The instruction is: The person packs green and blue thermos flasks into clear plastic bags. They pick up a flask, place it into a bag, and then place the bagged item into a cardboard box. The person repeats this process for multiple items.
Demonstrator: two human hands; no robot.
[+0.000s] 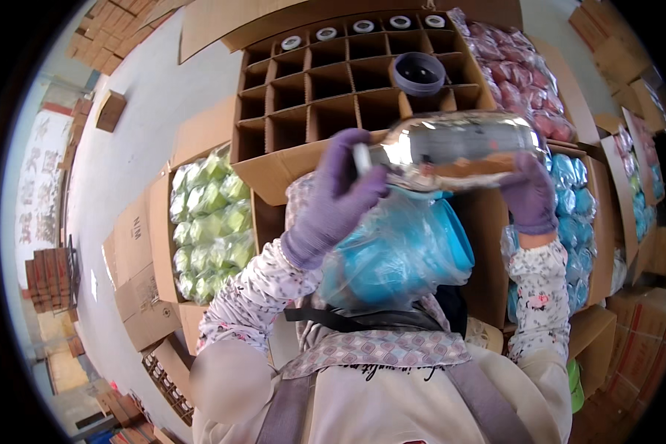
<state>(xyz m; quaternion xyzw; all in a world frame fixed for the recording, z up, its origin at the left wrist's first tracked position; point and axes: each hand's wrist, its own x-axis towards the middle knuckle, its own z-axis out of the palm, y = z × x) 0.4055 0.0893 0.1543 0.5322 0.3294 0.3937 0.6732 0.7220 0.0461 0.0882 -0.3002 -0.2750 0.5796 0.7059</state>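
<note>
A shiny silvered flask liner (460, 147) lies sideways in the air before me, its white neck end (362, 159) to the left. My left hand (338, 200), in a purple knit glove, has thumb and fingers around that neck, slightly blurred. Gloved likewise, my right hand (530, 194) holds the rounded base. Beneath the liner, a bright blue plastic flask body (394, 250) in a clear bag rests at my lap. Just beyond stands a carton with cardboard dividers (327, 116). A dark purple plastic cup (419, 74) sits on its dividers.
White round tops (363, 26) show in several back cells of the carton. Open boxes hold bagged green parts (213, 222) on the left, bagged blue parts (574, 205) on the right and bagged pink parts (519, 77) at back right. Stacked cartons (644, 344) stand at lower right.
</note>
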